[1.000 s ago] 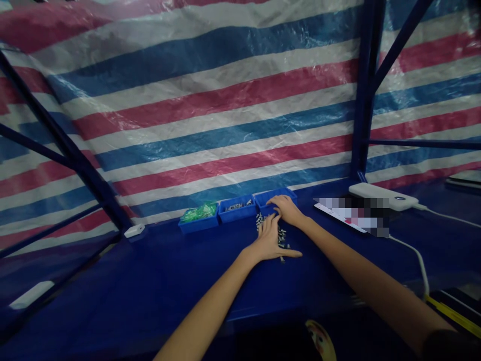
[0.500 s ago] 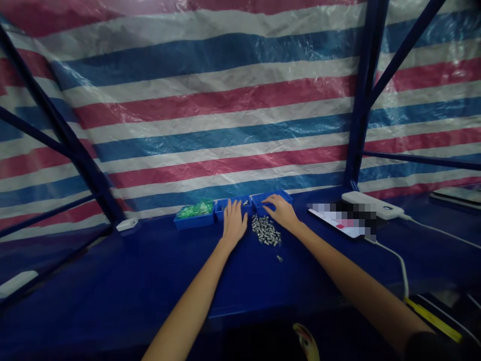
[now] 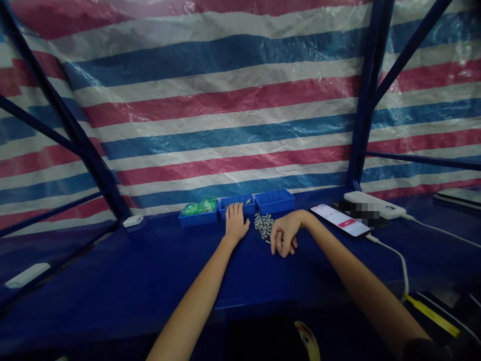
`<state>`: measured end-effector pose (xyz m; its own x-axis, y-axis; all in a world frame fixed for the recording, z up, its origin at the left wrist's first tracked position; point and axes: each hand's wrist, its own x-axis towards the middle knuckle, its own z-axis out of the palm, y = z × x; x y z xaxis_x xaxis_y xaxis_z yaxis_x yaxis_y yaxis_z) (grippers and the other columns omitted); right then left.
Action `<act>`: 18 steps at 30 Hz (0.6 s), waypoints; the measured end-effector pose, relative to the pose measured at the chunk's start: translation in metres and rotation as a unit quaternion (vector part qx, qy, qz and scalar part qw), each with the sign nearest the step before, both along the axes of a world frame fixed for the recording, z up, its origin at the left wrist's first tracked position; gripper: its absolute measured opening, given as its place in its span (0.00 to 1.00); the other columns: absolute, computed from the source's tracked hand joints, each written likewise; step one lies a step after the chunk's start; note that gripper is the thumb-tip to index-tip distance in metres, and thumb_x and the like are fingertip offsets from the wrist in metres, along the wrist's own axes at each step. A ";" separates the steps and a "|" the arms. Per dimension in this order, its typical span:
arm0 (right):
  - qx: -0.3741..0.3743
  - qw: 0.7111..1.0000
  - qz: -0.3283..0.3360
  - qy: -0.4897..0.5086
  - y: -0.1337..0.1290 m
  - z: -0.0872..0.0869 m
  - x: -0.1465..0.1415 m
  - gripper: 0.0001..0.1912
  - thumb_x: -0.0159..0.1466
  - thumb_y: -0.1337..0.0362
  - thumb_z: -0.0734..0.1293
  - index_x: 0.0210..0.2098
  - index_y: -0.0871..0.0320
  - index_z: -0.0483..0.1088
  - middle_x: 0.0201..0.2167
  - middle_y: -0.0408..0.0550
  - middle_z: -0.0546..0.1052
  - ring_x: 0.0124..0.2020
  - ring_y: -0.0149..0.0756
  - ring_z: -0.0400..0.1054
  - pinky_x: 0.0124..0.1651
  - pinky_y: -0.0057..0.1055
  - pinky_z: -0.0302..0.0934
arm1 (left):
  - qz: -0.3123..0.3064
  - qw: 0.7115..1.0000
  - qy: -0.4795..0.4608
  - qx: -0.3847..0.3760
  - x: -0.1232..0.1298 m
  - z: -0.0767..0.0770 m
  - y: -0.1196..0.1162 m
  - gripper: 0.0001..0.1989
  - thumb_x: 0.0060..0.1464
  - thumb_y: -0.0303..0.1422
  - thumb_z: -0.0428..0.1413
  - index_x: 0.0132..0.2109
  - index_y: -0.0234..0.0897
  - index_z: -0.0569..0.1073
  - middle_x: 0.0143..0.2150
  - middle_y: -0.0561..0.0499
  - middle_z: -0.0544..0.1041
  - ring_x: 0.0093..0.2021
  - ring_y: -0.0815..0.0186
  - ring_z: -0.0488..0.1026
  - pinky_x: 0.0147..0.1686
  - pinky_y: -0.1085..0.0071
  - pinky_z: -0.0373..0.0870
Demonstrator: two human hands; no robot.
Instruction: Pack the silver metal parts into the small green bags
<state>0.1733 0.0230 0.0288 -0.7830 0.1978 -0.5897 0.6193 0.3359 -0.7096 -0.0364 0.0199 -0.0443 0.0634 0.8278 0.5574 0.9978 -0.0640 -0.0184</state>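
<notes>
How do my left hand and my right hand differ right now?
Your left hand is at the middle blue bin, while your right hand is beside the pile of metal screws. The left hand's fingers stretch forward, away from you; the right hand's fingers curl downward. Both hands are bare and over the blue table.

The person's left hand [image 3: 236,224] and right hand [image 3: 285,233] are showing bare, with slim fingers, and the left forearm [image 3: 199,301] and right forearm [image 3: 356,281] are running uncovered and smooth, widening away from narrow wrists. A near-black sleeve [image 3: 423,349] is covering the right arm higher up. Below, dark clothing [image 3: 259,343] is showing, and a curved, yellow-edged patch [image 3: 309,340] is standing out against it, its finer markings blurring.
</notes>
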 end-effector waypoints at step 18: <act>0.444 0.877 -0.048 0.175 -0.023 -0.020 -0.032 0.11 0.48 0.59 0.69 0.32 0.52 0.75 0.25 0.38 0.76 0.27 0.28 0.69 0.26 0.22 0.52 | 0.009 0.991 0.131 -0.006 0.001 0.018 -0.009 0.19 0.58 0.33 0.42 0.55 0.31 0.64 0.51 0.40 0.69 0.51 0.55 0.65 0.53 0.58 0.57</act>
<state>0.1409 0.0001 0.0089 -0.8396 0.5331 0.1043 0.4716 0.8106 -0.3472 -0.0351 0.0105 -0.0266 0.1903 0.8362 0.5144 0.9599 -0.0486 -0.2760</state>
